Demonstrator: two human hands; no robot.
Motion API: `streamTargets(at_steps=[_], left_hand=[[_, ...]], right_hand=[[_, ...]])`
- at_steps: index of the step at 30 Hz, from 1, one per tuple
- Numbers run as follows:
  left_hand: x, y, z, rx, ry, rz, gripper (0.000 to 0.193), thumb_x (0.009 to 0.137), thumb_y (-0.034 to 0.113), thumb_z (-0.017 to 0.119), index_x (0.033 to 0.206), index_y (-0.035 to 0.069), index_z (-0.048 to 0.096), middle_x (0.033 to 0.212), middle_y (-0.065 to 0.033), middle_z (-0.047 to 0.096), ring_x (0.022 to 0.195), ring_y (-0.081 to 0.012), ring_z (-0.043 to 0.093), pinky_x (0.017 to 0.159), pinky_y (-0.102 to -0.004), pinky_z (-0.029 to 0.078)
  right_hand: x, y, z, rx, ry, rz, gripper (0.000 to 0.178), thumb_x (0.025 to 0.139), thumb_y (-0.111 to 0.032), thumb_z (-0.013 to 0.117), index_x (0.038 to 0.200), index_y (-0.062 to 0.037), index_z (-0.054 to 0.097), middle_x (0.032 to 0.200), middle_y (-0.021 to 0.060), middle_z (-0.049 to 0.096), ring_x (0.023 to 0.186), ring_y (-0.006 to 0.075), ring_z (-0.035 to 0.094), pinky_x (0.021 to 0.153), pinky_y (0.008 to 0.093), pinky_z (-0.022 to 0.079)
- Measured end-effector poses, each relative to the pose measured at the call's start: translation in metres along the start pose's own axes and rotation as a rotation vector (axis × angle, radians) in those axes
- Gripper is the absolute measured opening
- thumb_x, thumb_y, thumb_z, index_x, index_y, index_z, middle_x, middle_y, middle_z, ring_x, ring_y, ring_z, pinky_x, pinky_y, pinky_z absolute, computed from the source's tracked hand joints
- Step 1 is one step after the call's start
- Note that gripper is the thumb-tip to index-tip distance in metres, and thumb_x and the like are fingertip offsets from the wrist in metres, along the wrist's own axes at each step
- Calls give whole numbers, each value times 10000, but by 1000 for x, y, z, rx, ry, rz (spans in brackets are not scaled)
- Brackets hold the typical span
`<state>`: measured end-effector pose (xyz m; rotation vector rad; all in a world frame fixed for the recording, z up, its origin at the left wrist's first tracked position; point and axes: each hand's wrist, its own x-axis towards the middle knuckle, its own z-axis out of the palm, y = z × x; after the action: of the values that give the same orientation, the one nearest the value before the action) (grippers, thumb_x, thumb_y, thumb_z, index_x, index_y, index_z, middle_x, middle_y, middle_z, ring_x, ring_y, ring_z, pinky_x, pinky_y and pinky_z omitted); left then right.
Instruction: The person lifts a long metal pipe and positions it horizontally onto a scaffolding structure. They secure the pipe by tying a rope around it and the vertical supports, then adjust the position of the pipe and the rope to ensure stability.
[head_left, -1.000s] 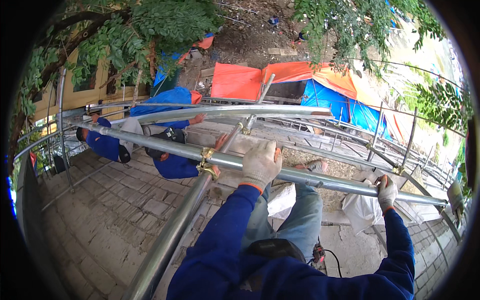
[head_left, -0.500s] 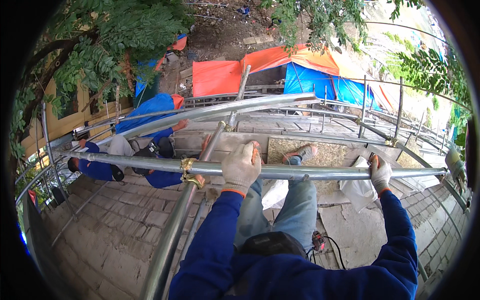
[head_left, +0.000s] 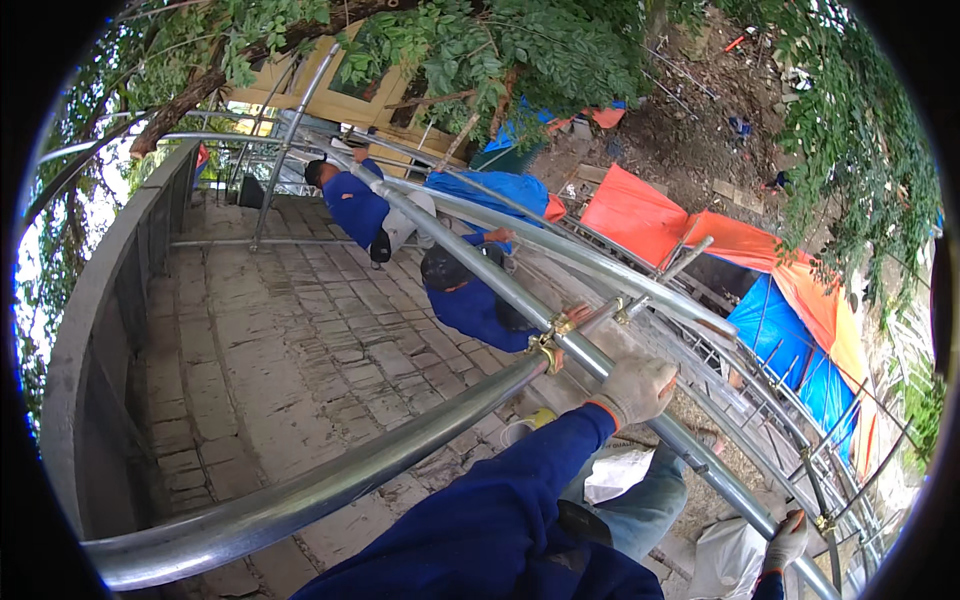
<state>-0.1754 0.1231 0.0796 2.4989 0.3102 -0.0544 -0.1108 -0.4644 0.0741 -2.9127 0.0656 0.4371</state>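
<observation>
A long galvanised steel scaffold tube (head_left: 690, 450) is running diagonally from upper left to lower right, high above the paving. A brass-coloured coupler (head_left: 549, 347) is clamping it to a crossing tube (head_left: 330, 480).

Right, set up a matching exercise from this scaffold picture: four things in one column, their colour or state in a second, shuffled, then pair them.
Things:
1. gloved left hand
2. gloved right hand
3. brass-coloured pipe clamp
4. draped plastic tarpaulin

States:
A. orange, below on the ground
B. joins two steel tubes
C. grip on the long steel tube beside the clamp
D. grip on the same tube, lower right

Pairs: 1-C, 2-D, 3-B, 4-A
</observation>
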Motion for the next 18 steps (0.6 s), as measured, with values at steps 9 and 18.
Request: streamTargets(at_steps=[9, 18], left_hand=[[-12, 2, -7, -47, -62, -101, 138, 941, 216, 676, 949, 79, 661, 914, -132, 699, 874, -360, 711, 773, -501, 566], [-2, -1, -6, 6, 40, -2, 143, 933, 202, 709, 1024, 110, 769, 930, -127, 771, 822, -343, 752, 743, -466, 596]], right_hand=[[5, -21, -13, -30, -57, 16, 516, 1126, -424, 445, 902, -44, 711, 714, 170, 657, 676, 370, 660, 651, 507, 484], [3, -77, -44, -20, -55, 152, 421, 1088, -374, 514, 897, -91, 760, 787, 193, 729, 768, 434, 712, 736, 542, 536]])
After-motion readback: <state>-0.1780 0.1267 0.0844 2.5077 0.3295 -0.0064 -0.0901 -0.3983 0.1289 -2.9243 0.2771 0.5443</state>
